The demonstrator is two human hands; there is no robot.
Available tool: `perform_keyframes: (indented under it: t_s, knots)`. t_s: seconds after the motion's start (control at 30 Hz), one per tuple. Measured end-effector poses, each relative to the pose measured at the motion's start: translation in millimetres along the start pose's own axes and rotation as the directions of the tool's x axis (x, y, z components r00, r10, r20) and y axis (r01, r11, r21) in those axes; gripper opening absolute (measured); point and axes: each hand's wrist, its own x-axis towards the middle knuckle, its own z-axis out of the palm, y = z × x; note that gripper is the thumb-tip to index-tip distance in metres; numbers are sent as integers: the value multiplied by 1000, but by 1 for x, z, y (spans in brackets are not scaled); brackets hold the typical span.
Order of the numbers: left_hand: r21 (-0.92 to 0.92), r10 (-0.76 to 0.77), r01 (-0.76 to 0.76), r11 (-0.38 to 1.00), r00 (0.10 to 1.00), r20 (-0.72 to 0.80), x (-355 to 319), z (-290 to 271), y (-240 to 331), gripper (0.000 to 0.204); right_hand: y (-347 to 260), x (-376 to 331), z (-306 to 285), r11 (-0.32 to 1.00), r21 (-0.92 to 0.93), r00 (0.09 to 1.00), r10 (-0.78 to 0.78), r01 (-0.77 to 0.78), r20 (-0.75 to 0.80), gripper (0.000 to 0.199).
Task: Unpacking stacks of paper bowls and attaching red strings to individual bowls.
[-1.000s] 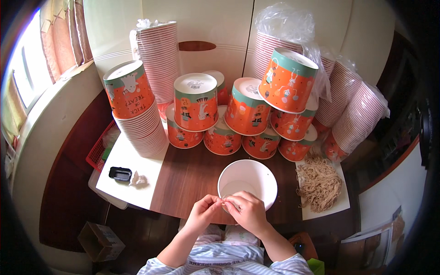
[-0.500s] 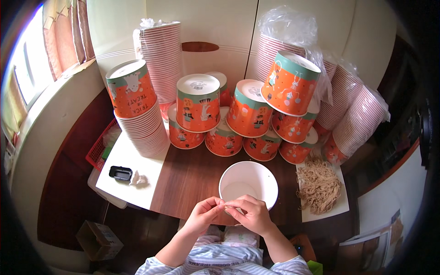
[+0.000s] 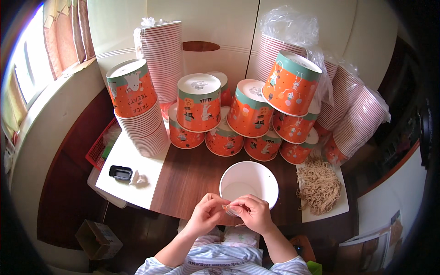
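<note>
My left hand (image 3: 206,213) and my right hand (image 3: 253,213) meet in front of me, fingertips pinched together. Between them shows a small orange-and-pale bit (image 3: 226,207), too small to name. Under my right palm a short tan strand (image 3: 240,225) is partly visible. Just beyond my fingers a white-lined paper bucket (image 3: 250,183) stands with its mouth up; my hands hide part of its near rim. Off to the right, a tangled heap of tan cords (image 3: 319,187) lies on a white sheet.
Upside-down orange paper buckets (image 3: 198,110) are piled across the back. Tall nested stacks (image 3: 160,59) stand behind, some in clear plastic. At left are another nested stack (image 3: 142,133), a small black tray (image 3: 120,173) and a crumpled tissue (image 3: 139,178). A cardboard box (image 3: 98,239) sits below.
My fingers have shifted slightly in their pinch, the right ones curling more, and an orange bit now shows between the hands. The bucket and other things stay in place.
</note>
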Motion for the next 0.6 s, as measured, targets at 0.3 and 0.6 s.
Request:
perform_keyframes:
  t_s: [0.3, 0.6]
  knots:
    - [352, 250, -177, 919, 952, -176, 5, 3, 12, 15, 5, 0, 3, 994, -109, 1000, -12, 14, 17, 7]
    - [129, 22, 2, 992, 982, -188, -3, -1, 12, 4, 5, -1, 3, 988, -154, 999, 12, -7, 30, 5]
